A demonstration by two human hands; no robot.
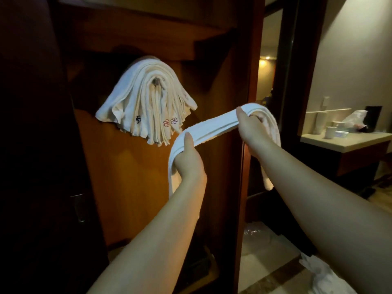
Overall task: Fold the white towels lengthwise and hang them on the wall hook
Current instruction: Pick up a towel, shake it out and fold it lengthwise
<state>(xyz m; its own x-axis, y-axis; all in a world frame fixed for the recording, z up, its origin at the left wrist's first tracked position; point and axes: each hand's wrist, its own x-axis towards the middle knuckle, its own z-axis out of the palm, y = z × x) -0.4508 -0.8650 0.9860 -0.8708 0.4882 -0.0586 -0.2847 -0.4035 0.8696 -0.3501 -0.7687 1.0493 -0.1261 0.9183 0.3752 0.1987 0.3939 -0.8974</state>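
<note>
A white towel [214, 126], soft and folded lengthwise into a narrow flat band with ribbed edges, is stretched between two raised hands in front of a brown wooden panel [131, 187]. The left hand [188, 160] has its grip clenched around the lower end of the band, thumb lying along the top surface and fingers curled beneath; the loose end hangs down below the wrist. The right hand [249, 124] has its grip clenched around the upper end, fingers wrapped over the cloth, with the remaining length draping past the forearm. Both bare arms extend forward and upward. To the left, a thick bundle of folded white towels [146, 102] hangs over a metal wall hook [156, 82], their layered edges fanning downward; small embroidered flowers mark several ends. At far right, a pale tabletop [343, 141] carries cups [329, 132] and other small items.
</note>
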